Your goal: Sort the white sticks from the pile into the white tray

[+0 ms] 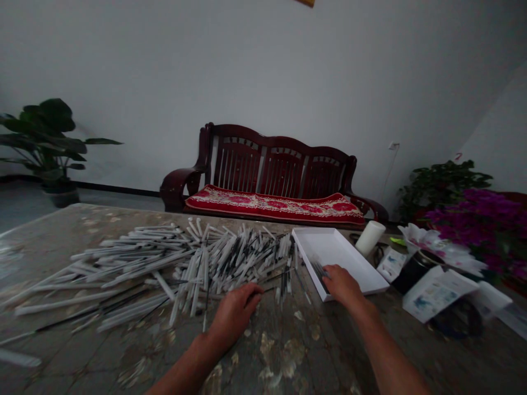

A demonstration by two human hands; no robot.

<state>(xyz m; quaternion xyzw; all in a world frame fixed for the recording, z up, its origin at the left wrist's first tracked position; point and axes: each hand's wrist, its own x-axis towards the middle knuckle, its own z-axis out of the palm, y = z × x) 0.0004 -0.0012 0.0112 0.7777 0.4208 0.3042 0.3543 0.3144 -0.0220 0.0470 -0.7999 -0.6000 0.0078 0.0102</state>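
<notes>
My right hand [342, 284] is closed around a small bundle of thin grey sticks [318, 269], held over the left wall of a shallow white box [381, 284]. The far ends of the sticks are blurred. My left hand [239, 307] rests low at the near edge of a large heap of thin sticks [230, 258], some dark and many in whitish, translucent sleeves. Its fingers are curled together beside a thin dark stick; what they pinch, if anything, is hidden. Longer white-sleeved sticks [135, 258] spread out to the left of the heap.
The heap lies on a patterned stone-like table [288, 356]. Right of the box stand a white roll [370, 237], a dark cup [418, 269], an opened printed carton [438, 293] and purple flowers [477, 219]. Beyond the table is a wooden bench [284, 164] with a red cover.
</notes>
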